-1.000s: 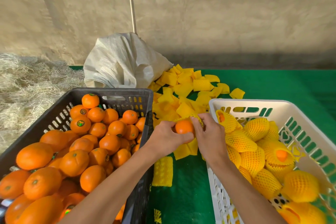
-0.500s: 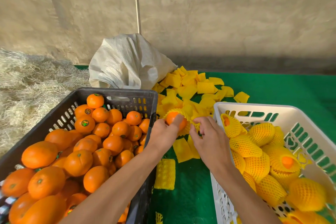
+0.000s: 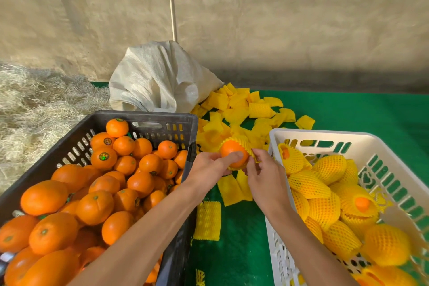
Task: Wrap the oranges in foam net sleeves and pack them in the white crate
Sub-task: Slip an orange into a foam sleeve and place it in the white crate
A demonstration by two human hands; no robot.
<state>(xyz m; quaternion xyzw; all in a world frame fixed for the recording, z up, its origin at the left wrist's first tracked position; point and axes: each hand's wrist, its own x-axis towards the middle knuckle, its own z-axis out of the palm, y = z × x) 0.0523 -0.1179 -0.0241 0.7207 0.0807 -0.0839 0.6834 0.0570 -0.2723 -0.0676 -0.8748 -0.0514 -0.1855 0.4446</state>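
Observation:
Between the two crates my left hand (image 3: 210,168) holds an orange (image 3: 233,153) that sits partly inside a yellow foam net sleeve (image 3: 243,143). My right hand (image 3: 264,176) pinches the sleeve's edge on the orange's right side. The black crate (image 3: 148,121) on the left is heaped with bare oranges (image 3: 97,206). On the right, the white crate (image 3: 325,137) holds several oranges wrapped in yellow sleeves (image 3: 325,211).
A pile of loose yellow sleeves (image 3: 241,111) lies on the green mat (image 3: 348,111) behind my hands, and a few more sleeves (image 3: 207,220) lie nearer me. A white woven sack (image 3: 160,79) stands behind the black crate. Straw (image 3: 34,109) covers the ground at left.
The orange has gone from bare in my left hand to partly covered by the yellow sleeve, which my right hand has pulled over it. Both hands stay between the crates.

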